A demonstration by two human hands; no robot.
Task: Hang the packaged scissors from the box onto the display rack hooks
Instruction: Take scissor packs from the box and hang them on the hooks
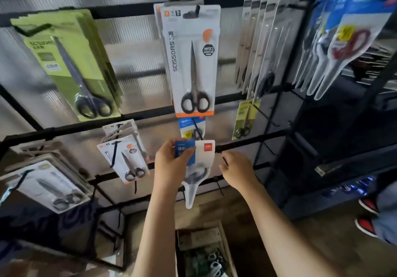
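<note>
The display rack (247,142) is a frame of black crossbars against a ribbed translucent panel, with packs already hanging on most hooks. The cardboard box (223,240) stands on the floor below, with more packs inside, though blur hides how many.

The blue-and-white scissors pack (198,165) is raised in front of a middle crossbar, just below a hook (196,129) that already carries a similar pack.

Handling, as judged: the pack is light, with a stiff header card at the top and a smooth, likely slippery clear blister that tapers to a point below. Grip the header card beside the hang hole, not the blister.

The left hand (171,165) pinches the header card, thumb in front. The right hand (237,169) is empty, fingers (224,167) loosely curled at the crossbar just beside the pack.
</note>
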